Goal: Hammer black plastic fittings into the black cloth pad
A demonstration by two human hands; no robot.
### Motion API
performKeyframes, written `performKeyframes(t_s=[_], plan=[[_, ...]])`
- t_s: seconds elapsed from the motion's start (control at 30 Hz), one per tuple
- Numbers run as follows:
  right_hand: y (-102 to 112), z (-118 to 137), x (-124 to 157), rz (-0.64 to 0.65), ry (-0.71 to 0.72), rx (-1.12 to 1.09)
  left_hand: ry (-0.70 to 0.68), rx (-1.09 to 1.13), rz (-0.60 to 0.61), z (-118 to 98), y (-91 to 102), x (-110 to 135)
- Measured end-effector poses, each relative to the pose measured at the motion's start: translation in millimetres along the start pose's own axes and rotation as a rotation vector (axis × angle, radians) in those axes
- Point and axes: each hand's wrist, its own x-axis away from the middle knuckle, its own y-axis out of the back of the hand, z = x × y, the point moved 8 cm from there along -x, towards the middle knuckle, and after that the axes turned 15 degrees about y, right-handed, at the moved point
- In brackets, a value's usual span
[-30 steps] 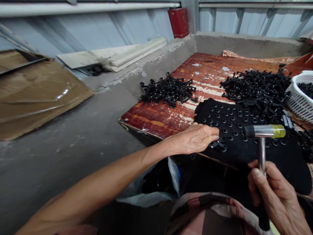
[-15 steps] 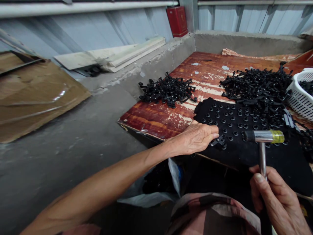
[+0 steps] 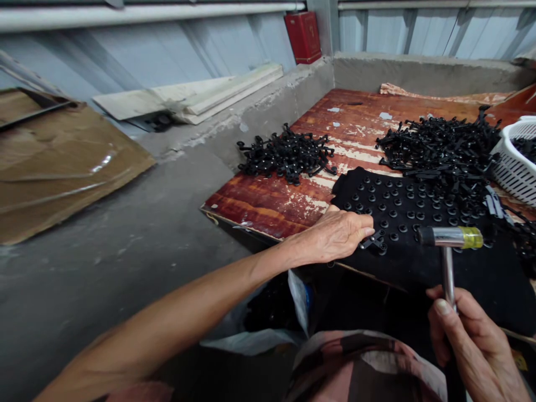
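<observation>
My left hand (image 3: 335, 237) rests on the near left corner of a black studded mat (image 3: 473, 273), its fingers closed on a small black plastic part (image 3: 374, 242) held down on the mat. My right hand (image 3: 471, 343) is wrapped round the metal handle of a small hammer (image 3: 450, 239). The hammer's head, black at one end and yellow at the other, hovers just above the mat, to the right of the small part.
The mat lies on a worn red wooden board (image 3: 288, 204). Two piles of black plastic parts sit on it, one at the left (image 3: 287, 154) and a larger one at the back right (image 3: 439, 146). A white basket (image 3: 517, 164) stands at the right edge. Grey floor and cardboard (image 3: 62, 162) lie to the left.
The hammer head has dropped from higher above the mat to just over it and moved slightly left. My left hand has stayed on the small part.
</observation>
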Motion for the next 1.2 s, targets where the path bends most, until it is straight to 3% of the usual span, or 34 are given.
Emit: performKeyframes(t_s=[1.2], plan=[[-0.9, -0.7, -1.5, 0.049, 0.035, 0.061, 0.006, -0.034, -0.029, 2.3, -2.2, -1.2]])
